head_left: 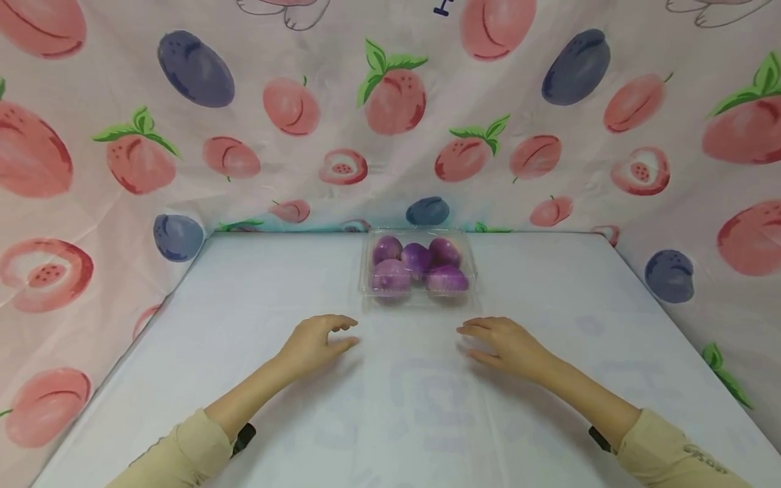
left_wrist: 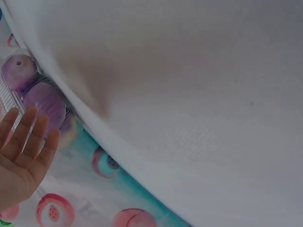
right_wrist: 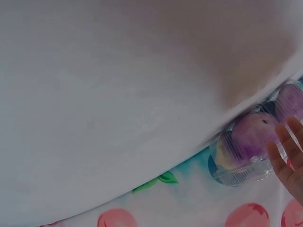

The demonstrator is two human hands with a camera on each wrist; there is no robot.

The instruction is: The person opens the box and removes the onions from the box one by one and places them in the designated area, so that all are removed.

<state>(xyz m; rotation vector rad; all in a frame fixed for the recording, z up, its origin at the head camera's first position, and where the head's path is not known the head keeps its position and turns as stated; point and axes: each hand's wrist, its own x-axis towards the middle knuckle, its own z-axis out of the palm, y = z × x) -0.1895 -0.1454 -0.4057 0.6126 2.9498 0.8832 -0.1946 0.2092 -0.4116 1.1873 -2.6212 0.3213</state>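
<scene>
A clear plastic clamshell box (head_left: 417,298) stands near the table's back edge, its lid down over several round purple fruits (head_left: 417,259) that look like plums or passion fruits. My left hand (head_left: 320,342) hovers in front of the box, to its left, with fingers loosely extended and nothing held. On the other side my right hand (head_left: 503,344) mirrors it, also holding nothing. Neither hand touches the box. In the left wrist view the fingers (left_wrist: 33,137) are spread, with purple fruit (left_wrist: 45,101) beyond them. The right wrist view has part of the box (right_wrist: 239,175) beside the right fingers.
A white cloth (head_left: 421,407) with faint lettering covers the table. Behind it and along both sides hangs a pink curtain (head_left: 342,54) printed with peaches and blue plums. Dark bands (head_left: 244,439) show at both wrists, below beige sleeves (head_left: 195,447).
</scene>
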